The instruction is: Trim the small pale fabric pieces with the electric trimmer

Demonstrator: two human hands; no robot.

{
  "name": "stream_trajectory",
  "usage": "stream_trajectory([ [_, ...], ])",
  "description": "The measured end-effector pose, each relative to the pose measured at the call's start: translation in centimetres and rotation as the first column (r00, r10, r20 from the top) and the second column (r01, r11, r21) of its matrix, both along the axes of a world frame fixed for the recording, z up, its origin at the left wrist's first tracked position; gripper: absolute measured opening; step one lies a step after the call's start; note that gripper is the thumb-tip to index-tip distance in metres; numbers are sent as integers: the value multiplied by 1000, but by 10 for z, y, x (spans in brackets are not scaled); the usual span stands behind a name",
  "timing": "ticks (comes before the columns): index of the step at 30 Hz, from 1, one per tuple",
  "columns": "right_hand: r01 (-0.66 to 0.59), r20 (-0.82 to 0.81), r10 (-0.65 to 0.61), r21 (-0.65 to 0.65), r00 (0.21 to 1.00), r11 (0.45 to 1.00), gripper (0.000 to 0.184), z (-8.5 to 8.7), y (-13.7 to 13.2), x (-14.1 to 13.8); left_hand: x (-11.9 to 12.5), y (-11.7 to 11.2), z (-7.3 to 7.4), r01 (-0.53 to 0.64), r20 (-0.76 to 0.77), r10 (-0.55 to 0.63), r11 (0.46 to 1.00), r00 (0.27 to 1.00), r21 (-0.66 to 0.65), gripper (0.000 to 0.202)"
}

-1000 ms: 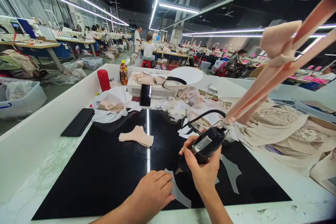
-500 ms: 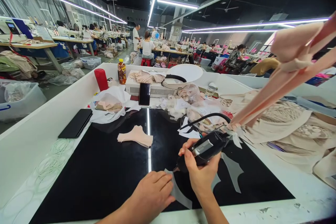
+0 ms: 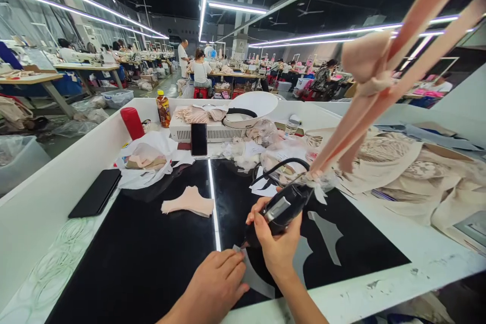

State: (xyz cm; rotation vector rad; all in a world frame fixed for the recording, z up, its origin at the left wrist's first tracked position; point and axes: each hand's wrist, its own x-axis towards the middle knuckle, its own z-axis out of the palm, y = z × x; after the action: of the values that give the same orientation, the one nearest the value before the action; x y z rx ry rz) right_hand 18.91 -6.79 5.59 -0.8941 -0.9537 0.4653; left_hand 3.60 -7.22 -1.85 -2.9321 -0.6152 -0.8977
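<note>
My right hand is wrapped round a black corded hand tool, held at a slant with its narrow tip pointing down and left. The tip is at the upper end of a curved, translucent pale piece, close to my left fingertips. My left hand lies flat on that piece, fingers together, over the black mat. Knotted pink fabric strips run from the tool's rear end up to the right. More translucent pieces lie right of my right hand, one partly hidden behind it.
A small stack of pink fabric pieces lies on the mat. Behind it stand a phone, a white box and a drink bottle. Beige fabric is heaped at right. A white side wall borders the left.
The view has turned slightly right, so the scene sits farther left. The tool tip appears slightly nearer my left fingertips. Both hands keep their hold.
</note>
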Motion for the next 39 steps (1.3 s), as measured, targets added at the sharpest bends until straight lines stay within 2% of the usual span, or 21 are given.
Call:
stream_trajectory([
  [8, -15, -11, 15, 10, 1000, 1000, 42, -2, 3, -1, 0, 1, 1, 6, 32, -6, 1000, 999, 0, 42],
  [13, 3, 12, -3, -2, 1000, 1000, 29, -2, 2, -3, -1, 1, 0, 20, 15, -20, 1000, 1000, 1, 43],
  [20, 16, -2, -16, -2, 1000, 1000, 37, 1, 2, -5, -3, 1, -3, 14, -10, -14, 1000, 1000, -3, 39],
  [26, 21, 19, -22, 6, 1000, 1000, 29, -3, 4, -3, -4, 1, -3, 19, -37, -19, 1000, 999, -7, 39],
  [34, 12, -49, -11, 12, 999, 1000, 43, 2, 7, -9, -4, 2, -3, 18, -25, -19, 1000, 1000, -18, 37],
  [39, 3, -11, -3, 6, 1000, 1000, 31, 0, 10, -12, -4, 1, -6, 22, -5, -22, 1000, 1000, -13, 34],
])
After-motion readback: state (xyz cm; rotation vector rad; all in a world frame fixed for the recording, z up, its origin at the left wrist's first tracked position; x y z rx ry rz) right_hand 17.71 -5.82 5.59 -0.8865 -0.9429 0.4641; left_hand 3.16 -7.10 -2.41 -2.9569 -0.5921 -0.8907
